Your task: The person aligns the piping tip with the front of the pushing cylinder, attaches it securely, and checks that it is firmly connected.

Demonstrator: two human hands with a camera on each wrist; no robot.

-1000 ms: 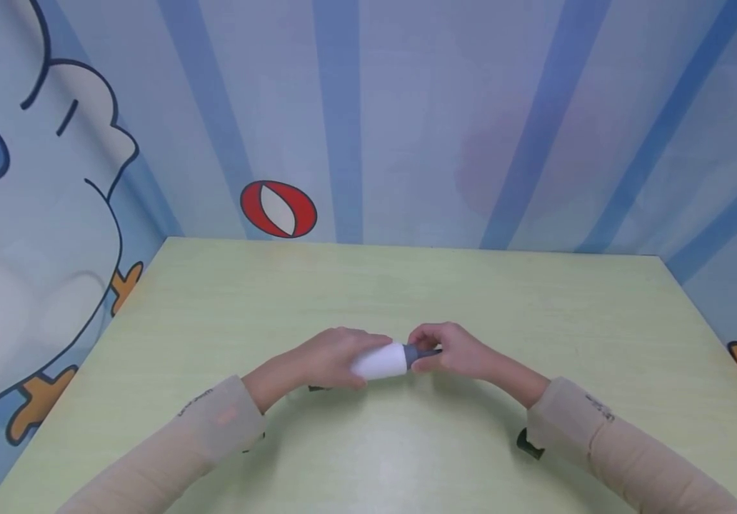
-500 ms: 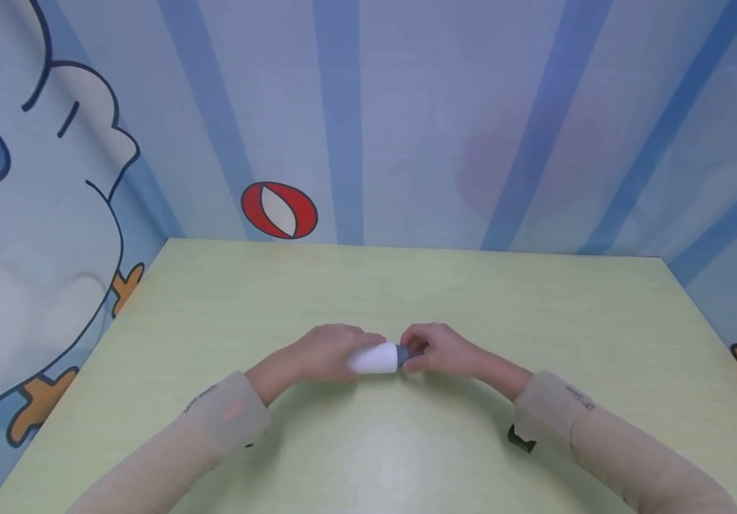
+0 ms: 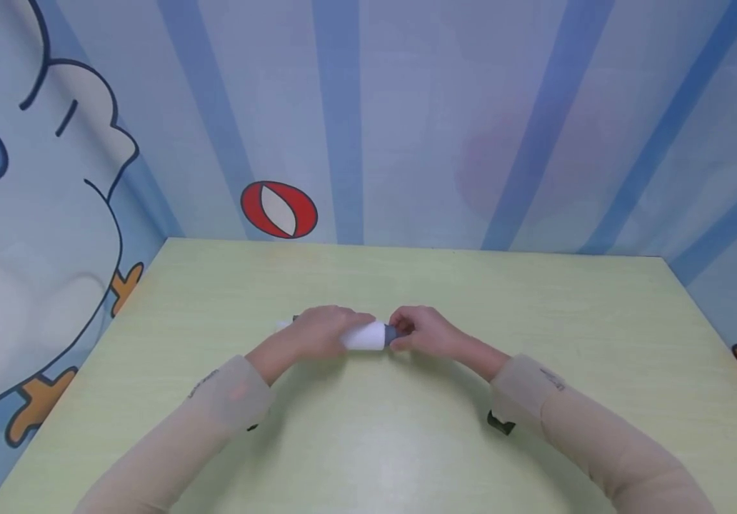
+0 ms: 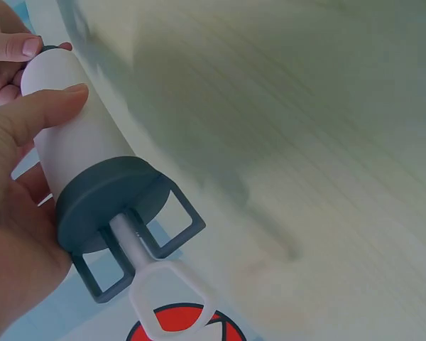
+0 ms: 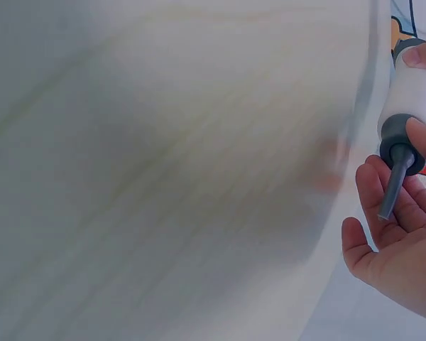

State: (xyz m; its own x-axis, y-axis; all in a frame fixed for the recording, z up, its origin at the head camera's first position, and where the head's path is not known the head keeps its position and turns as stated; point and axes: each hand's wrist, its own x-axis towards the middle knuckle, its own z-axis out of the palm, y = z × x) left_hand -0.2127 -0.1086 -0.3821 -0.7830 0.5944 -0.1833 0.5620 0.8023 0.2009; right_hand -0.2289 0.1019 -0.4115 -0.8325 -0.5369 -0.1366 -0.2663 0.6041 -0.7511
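Note:
A piping syringe (image 3: pixel 366 336) with a white barrel (image 4: pixel 89 128) is held sideways above the table. My left hand (image 3: pixel 322 332) grips the barrel, thumb along its side. In the left wrist view, a dark grey end cap (image 4: pixel 113 199) carries two square finger loops, and a white plunger handle (image 4: pixel 136 298) with a ring sticks out from it. At the other end my right hand (image 3: pixel 428 333) pinches the dark grey collar (image 5: pixel 401 131) between thumb and fingers. A thin grey nozzle (image 5: pixel 392 186) points out over the right palm.
The pale green tabletop (image 3: pixel 394 428) spreads beneath both hands. Behind it rises a blue striped backdrop (image 3: pixel 420 128) with a printed red ball (image 3: pixel 278 209); a cartoon figure (image 3: pixel 34 235) is printed at the left.
Both hands have shifted left and away from the body with the syringe, which now lies more level. The nozzle tip, visible a second ago, is hidden by the right hand in the head view.

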